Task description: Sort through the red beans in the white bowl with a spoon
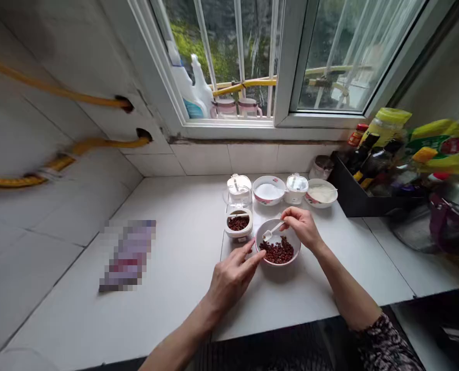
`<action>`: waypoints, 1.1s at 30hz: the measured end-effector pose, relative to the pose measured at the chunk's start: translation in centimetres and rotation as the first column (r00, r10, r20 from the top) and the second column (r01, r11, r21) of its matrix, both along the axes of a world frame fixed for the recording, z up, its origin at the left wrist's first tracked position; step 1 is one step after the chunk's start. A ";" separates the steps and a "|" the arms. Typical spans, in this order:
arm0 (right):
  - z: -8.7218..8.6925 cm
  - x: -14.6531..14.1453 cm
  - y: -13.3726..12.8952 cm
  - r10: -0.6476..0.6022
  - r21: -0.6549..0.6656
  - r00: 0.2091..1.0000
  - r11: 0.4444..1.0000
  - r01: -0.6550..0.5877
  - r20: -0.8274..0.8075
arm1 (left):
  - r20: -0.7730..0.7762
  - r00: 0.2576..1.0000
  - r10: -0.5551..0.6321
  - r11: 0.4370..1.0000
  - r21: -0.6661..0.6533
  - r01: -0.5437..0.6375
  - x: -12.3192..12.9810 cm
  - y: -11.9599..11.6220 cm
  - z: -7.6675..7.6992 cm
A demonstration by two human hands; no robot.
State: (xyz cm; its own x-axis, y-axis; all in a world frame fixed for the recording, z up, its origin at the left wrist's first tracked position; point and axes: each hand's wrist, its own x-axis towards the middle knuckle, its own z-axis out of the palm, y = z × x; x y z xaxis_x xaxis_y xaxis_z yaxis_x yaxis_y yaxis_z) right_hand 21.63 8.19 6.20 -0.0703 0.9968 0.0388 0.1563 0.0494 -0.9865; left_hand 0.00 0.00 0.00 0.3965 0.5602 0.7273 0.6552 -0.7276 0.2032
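A white bowl with dark red peppercorns in it stands on the counter in front of me. My left hand is at its left side, thumb and fingers against the rim. Pinched by its handle in my right hand is a small white spoon, its scoop over the bowl, above the peppercorns. Just left of the bowl sits an open white-rimmed seasoning jar, also containing dark red peppercorns. Behind it stands a clear jar with a white lid.
Along the back are a bowl of white powder or grains, a small lidded clear jar and another bowl of pale contents. A black box of bottles stands at right. A blurred-out packet lies on the left of the white counter.
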 end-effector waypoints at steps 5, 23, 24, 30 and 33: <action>-0.3 0.4 0.5 0.030 -0.060 0.993 0.997 -0.037 -0.110 | -0.006 1.000 0.007 1.000 -0.004 -0.007 0.4 0.2 0.2; 0.8 -3.2 -1.9 -0.067 0.716 0.927 0.656 -0.239 0.370 | -0.003 1.000 0.027 1.000 0.002 -0.027 0.5 0.2 0.0; 1.0 -2.8 -1.9 -0.088 0.734 0.922 0.636 -0.239 0.377 | -0.004 1.000 0.027 1.000 -0.002 -0.027 0.5 0.1 0.0; 1.1 1.0 -0.8 -0.212 0.626 0.871 0.769 -0.131 0.443 | 0.002 1.000 0.009 1.000 -0.021 -0.009 0.4 0.2 -0.2; 0.3 1.7 -0.2 -0.196 0.549 0.785 0.809 -0.209 0.588 | 0.004 1.000 0.010 1.000 -0.019 -0.010 0.3 0.1 -0.1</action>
State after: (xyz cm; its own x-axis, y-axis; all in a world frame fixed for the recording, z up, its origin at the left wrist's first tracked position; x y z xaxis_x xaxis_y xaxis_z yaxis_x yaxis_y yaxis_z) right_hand 23.29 7.95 6.49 -0.2864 0.7989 0.5289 0.6876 0.5558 -0.4672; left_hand 0.32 0.14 -0.11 0.3875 0.5776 0.7184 0.6616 -0.7170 0.2196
